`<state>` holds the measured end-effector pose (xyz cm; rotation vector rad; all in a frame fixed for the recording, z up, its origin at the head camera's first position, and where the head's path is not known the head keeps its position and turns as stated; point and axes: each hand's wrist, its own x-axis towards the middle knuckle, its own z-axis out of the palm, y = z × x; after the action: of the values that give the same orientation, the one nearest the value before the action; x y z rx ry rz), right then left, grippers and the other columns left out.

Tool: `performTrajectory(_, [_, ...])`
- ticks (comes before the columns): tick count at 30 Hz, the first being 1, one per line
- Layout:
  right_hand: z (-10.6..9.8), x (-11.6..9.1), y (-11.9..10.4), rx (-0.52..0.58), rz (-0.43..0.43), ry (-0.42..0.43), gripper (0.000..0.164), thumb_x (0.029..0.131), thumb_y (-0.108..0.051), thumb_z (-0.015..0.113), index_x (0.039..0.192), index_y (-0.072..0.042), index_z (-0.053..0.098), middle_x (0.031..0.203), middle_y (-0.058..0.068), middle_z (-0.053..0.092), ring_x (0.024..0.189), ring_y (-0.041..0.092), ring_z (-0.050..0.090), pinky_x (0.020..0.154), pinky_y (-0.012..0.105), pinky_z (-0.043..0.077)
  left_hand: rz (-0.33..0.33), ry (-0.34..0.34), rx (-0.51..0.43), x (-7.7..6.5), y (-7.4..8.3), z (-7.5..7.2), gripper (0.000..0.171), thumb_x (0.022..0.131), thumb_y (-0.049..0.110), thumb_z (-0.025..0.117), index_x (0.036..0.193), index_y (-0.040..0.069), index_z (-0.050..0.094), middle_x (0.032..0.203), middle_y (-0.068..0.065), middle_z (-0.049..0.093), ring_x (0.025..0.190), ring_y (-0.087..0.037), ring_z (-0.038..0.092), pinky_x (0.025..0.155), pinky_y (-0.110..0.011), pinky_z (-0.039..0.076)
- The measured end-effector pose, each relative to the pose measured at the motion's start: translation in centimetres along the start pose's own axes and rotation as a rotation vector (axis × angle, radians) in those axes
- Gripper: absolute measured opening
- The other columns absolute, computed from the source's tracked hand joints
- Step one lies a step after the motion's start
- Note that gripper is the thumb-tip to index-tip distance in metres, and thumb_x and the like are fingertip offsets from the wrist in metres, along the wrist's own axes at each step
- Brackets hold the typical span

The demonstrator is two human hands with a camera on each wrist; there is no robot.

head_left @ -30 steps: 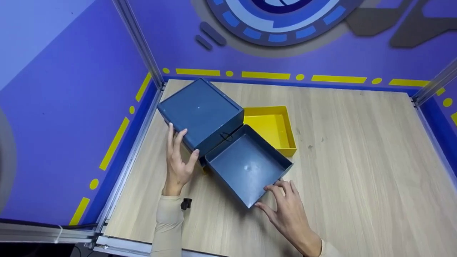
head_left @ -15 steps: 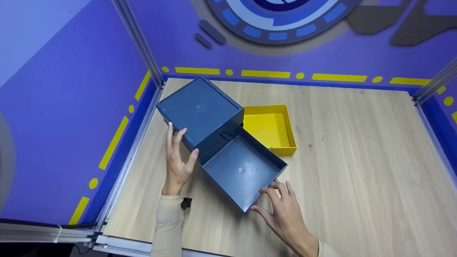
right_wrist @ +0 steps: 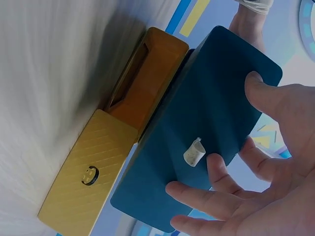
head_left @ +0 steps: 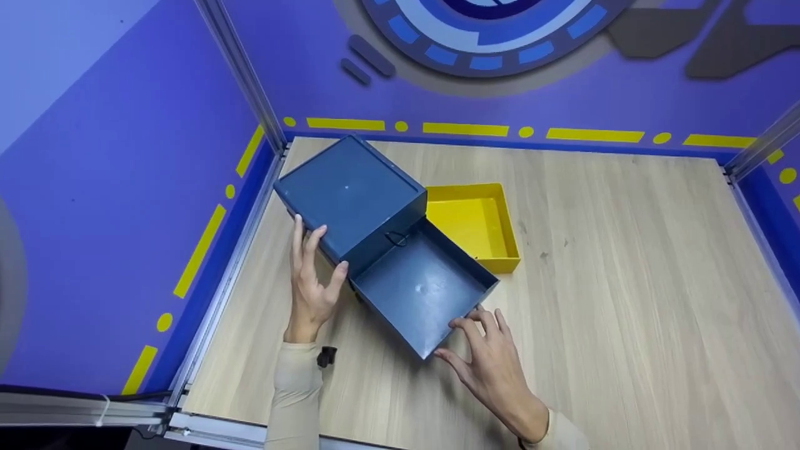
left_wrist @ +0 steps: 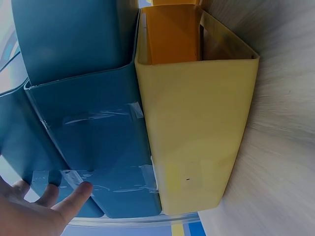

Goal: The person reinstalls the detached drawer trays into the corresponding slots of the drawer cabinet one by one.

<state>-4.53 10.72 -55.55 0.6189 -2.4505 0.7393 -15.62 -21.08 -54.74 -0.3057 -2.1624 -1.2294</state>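
A stack of drawer boxes stands at the table's left, with a dark blue unit (head_left: 350,187) on top and a yellow unit (left_wrist: 197,128) at the bottom. My left hand (head_left: 309,294) rests spread fingers against the blue side, near clear tape in the left wrist view. From below the top unit juts an open dark blue drawer (head_left: 419,290). My right hand (head_left: 497,365) holds its front edge, thumb and several fingers on the front panel (right_wrist: 216,98). A white tab (right_wrist: 194,152) sits on that panel. The drawer's back end is hidden under the top unit.
An open yellow drawer (head_left: 475,225) stands right of the stack; its front carries a black ring (right_wrist: 90,175). A thin black loop (head_left: 395,238) hangs on the top unit's front. Purple walls (head_left: 487,100) border the wooden table (head_left: 625,281) at the back and left.
The blue drawer has shifted left and slid further in under the top unit, with my right hand moving along with it. My left hand and the stack have stayed in place.
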Motion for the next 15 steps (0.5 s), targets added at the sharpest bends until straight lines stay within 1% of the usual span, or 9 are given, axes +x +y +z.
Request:
performTrajectory(5, [1.0, 0.8, 0.0, 0.009, -0.027, 0.026, 0.053, 0.076, -0.036, 0.094, 0.112, -0.009, 0.068, 0.107, 0.015, 0.063, 0.113, 0.043, 0.069, 0.097, 0.068, 0.050, -0.002, -0.002, 0.006, 0.0, 0.0, 0.0, 0.066, 0.090, 0.028, 0.069, 0.153, 0.014, 0.053, 0.178, -0.017, 0.018, 0.163, -0.040, 0.021, 0.125, -0.074, 0.021])
performTrajectory(10, [1.8, 1.6, -0.2, 0.002, -0.032, 0.028, 0.053, 0.077, -0.038, 0.093, 0.113, -0.010, 0.068, 0.106, 0.014, 0.063, 0.109, 0.038, 0.067, 0.095, 0.071, 0.050, -0.011, -0.009, 0.013, -0.1, -0.1, 0.0, 0.067, 0.090, 0.028, 0.068, 0.153, 0.015, 0.053, 0.178, -0.016, 0.018, 0.164, -0.039, 0.021, 0.124, -0.073, 0.022])
performTrajectory(15, [2.6, 2.4, -0.2, 0.004, -0.025, 0.021, 0.052, 0.079, -0.040, 0.093, 0.115, -0.011, 0.068, 0.106, 0.014, 0.064, 0.106, 0.034, 0.065, 0.096, 0.070, 0.050, -0.008, -0.019, 0.012, -0.1, 0.0, -0.1, 0.067, 0.090, 0.027, 0.068, 0.154, 0.015, 0.051, 0.179, -0.015, 0.017, 0.164, -0.038, 0.021, 0.124, -0.074, 0.022])
